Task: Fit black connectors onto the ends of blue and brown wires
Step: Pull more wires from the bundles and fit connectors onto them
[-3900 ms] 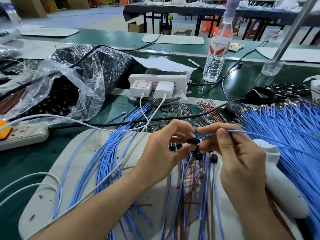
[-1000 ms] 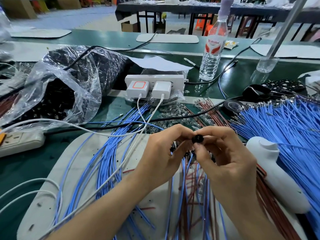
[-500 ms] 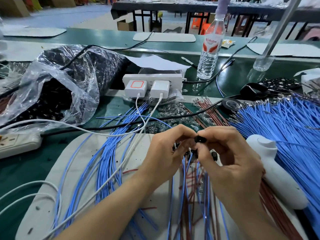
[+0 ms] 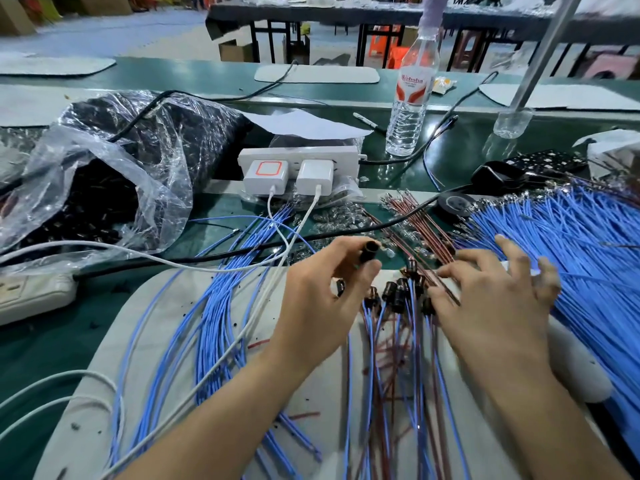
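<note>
From the head view, a long green surface [image 4: 450, 161] ran across a workshop, with more tables behind it. A pale mat [image 4: 166, 375] lay on its near side, and both hands worked at the mat's far edge.

The left hand [image 4: 322, 299] was raised over that edge, its thumb and forefinger pinching a black connector [image 4: 367, 251] clear of the mat. The right hand [image 4: 498, 292] was blurred. Its fingers were spread and gripped nothing, their tips over the brown wires [image 4: 419, 226] and beside the dense fan of blue wires [image 4: 571, 244] that filled the right side.

Between the hands, a cluster of fitted connectors [image 4: 398, 289] lay on the mat, their wires trailing toward the person. A looser bundle of blue wires [image 4: 214, 306] crossed the mat on the left, and only a narrow bare strip showed between it and the left wrist.

A plastic bag [image 4: 114, 174] of black parts crowded the far left. A power strip [image 4: 298, 161] and a water bottle [image 4: 410, 98] stood beyond the hands.
</note>
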Tool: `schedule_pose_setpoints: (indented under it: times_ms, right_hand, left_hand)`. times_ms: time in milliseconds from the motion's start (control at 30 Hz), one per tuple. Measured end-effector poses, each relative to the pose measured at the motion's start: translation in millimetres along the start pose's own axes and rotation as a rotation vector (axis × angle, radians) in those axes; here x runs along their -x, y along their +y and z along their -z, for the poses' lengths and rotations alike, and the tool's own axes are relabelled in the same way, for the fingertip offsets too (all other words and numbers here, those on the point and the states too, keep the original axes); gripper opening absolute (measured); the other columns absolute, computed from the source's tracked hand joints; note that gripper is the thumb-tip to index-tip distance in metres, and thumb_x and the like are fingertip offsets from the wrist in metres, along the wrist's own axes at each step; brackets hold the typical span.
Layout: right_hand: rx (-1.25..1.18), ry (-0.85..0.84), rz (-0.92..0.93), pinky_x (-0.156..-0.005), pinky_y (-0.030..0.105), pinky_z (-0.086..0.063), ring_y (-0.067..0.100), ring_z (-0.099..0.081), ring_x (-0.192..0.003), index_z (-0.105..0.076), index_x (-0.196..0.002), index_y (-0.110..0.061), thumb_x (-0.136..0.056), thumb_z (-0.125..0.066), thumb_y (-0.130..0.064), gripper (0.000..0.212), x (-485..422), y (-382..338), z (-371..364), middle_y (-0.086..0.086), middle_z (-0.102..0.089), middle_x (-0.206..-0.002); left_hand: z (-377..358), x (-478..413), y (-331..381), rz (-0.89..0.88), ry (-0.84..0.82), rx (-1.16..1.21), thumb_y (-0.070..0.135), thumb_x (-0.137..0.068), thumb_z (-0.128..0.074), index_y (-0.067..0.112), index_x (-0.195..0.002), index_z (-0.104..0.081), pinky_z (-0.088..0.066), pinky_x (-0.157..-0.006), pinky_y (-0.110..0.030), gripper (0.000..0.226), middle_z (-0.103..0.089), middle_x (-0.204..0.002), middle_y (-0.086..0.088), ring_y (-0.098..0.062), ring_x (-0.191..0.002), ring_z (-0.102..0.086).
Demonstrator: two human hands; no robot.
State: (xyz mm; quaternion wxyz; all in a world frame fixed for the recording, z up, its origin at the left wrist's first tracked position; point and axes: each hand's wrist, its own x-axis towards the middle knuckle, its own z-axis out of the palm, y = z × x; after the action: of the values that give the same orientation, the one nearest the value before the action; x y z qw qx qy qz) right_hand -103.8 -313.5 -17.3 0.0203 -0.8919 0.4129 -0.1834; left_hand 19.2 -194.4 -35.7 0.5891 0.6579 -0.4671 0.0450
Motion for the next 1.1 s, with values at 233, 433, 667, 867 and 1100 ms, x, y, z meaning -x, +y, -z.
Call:
schedule_pose_setpoints:
  times_ms: [233, 433, 667, 867, 1100]
  right_hand:
    - [0.168, -0.147, -0.086, -0.109, 0.057, 0.015, 0.019, -0.021, -0.141, -0.067, -0.093, -0.032, -0.090, -0.054, -0.036, 0.013, -3, 5, 0, -0.012, -0.059, -0.120]
    - [0.217, -0.168, -0.088, -0.104, 0.057, 0.024, 0.021, -0.014, -0.143, -0.067, -0.093, -0.024, -0.091, -0.050, -0.031, 0.019, -4, 5, -7, -0.009, -0.057, -0.121]
    - [0.040, 0.076, -0.063, -0.109, 0.059, 0.013, 0.027, -0.025, -0.139, -0.065, -0.082, -0.010, -0.084, -0.054, -0.025, 0.018, -4, 3, -12, 0.009, -0.062, -0.112]
    - [-0.486, 0.359, 0.043, -0.066, 0.036, -0.042, 0.033, -0.062, -0.069, -0.059, -0.086, -0.012, -0.090, -0.059, -0.015, 0.005, -1, -2, 5, 0.009, -0.065, -0.069]
    - [-0.726, 0.274, 0.398, -0.051, 0.032, -0.050, 0.011, -0.062, -0.054, -0.061, -0.090, -0.013, -0.086, -0.065, -0.017, 0.007, 18, -24, 5, -0.004, -0.066, -0.066]
  left_hand:
    - [-3, 3, -1, 0.016, -0.073, 0.016, 0.021, -0.089, -0.063, 0.008, -0.105, -0.066, -0.055, -0.066, -0.033, 0.021, -0.064, -0.079, 0.011, -0.008, -0.067, -0.062]
    - [-3, 3, -1, 0.031, -0.082, 0.032, 0.021, -0.089, -0.064, 0.009, -0.104, -0.067, -0.055, -0.065, -0.034, 0.020, -0.063, -0.078, 0.014, -0.008, -0.064, -0.063]
    - [-3, 5, 0, 0.049, -0.100, 0.040, 0.022, -0.089, -0.063, 0.008, -0.106, -0.068, -0.055, -0.065, -0.036, 0.022, -0.071, -0.081, 0.002, -0.012, -0.067, -0.066]
    - [-3, 4, 3, 0.061, -0.107, 0.077, 0.025, -0.090, -0.059, 0.024, -0.108, -0.064, -0.051, -0.086, -0.025, 0.019, -0.072, -0.099, 0.002, -0.011, -0.096, -0.066]
    - [-2, 2, 9, 0.080, -0.041, 0.234, 0.030, -0.094, -0.055, 0.026, -0.115, -0.059, -0.053, -0.075, -0.021, 0.022, -0.074, -0.095, 0.008, -0.006, -0.085, -0.071]
